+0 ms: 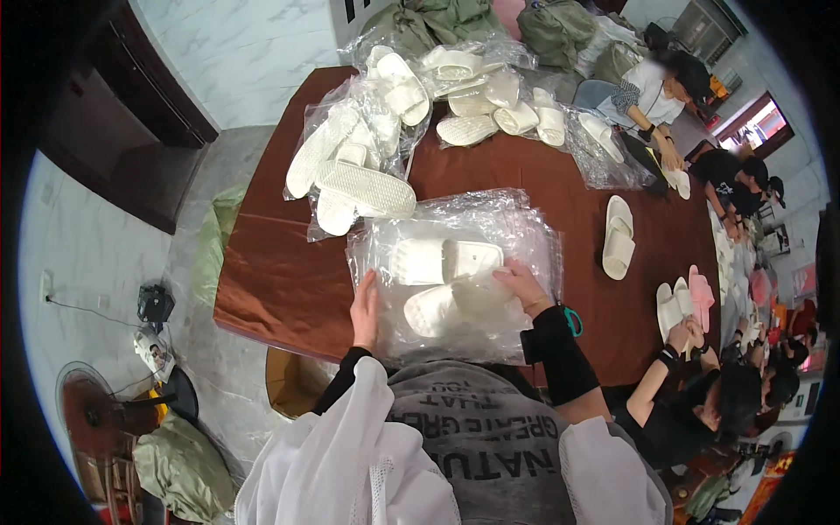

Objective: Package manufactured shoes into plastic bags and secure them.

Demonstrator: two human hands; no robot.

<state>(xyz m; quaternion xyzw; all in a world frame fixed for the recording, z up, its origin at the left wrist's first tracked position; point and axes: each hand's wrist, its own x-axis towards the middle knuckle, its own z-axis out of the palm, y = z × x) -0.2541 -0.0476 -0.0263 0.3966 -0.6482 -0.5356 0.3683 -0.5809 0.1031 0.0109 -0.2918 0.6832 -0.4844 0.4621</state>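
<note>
In front of me a pair of white slide slippers (448, 261) lies side by side in a clear plastic bag (385, 337), on top of more clear bags at the table's near edge. My left hand (365, 311) is upright at the bag's left edge, its fingers stretched out. At the opposite side, my right hand (525, 289) has its fingers bent over the plastic by the end of the slippers; the fingertips are partly hard to make out. Just right of my right wrist lies a teal-handled tool (572, 321), perhaps scissors, mostly hidden.
Bagged white slippers (367, 188) are heaped at the back left of the brown-covered table (280, 262), with more along the far edge. A loose white pair (619, 236) lies to the right. Co-workers handle slippers around the right side. An open cardboard box (289, 381) stands below left.
</note>
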